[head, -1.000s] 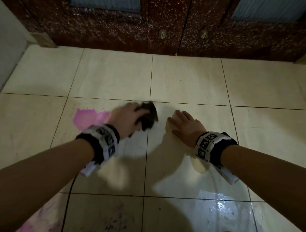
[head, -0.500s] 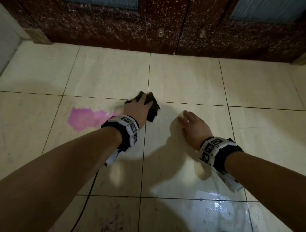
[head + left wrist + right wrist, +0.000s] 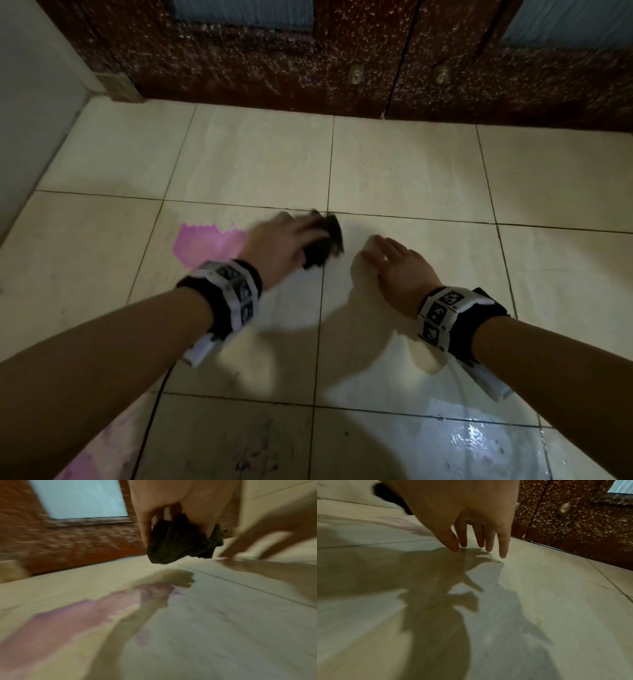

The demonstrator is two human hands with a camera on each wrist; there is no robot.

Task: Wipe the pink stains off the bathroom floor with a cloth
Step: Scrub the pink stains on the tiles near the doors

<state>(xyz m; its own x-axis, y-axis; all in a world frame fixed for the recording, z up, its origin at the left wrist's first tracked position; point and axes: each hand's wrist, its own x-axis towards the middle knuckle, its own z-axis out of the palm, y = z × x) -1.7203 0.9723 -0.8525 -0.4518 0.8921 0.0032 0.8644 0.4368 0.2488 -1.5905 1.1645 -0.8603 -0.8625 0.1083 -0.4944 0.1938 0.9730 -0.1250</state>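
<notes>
My left hand (image 3: pixel 291 240) grips a dark bunched cloth (image 3: pixel 323 245) against the cream floor tiles (image 3: pixel 411 164), just right of a pink stain (image 3: pixel 205 243). In the left wrist view the fingers curl round the cloth (image 3: pixel 178 545), and the pink stain (image 3: pixel 72 618) spreads blurred below it. My right hand (image 3: pixel 394 260) lies flat on the floor to the right of the cloth, fingers straight. The right wrist view shows its fingertips (image 3: pixel 502 553) touching the tile. A fainter pink smear (image 3: pixel 99 455) shows at the bottom left.
A dark red speckled cabinet (image 3: pixel 342 61) with two round knobs (image 3: pixel 356 77) runs along the far edge of the floor. A grey wall (image 3: pixel 30 102) closes the left side. A wet glossy patch (image 3: pixel 479 442) shines on the near right tiles.
My left hand has swept the cloth forward, then back and left toward the pink stain. The right hand has stayed planted on the floor.
</notes>
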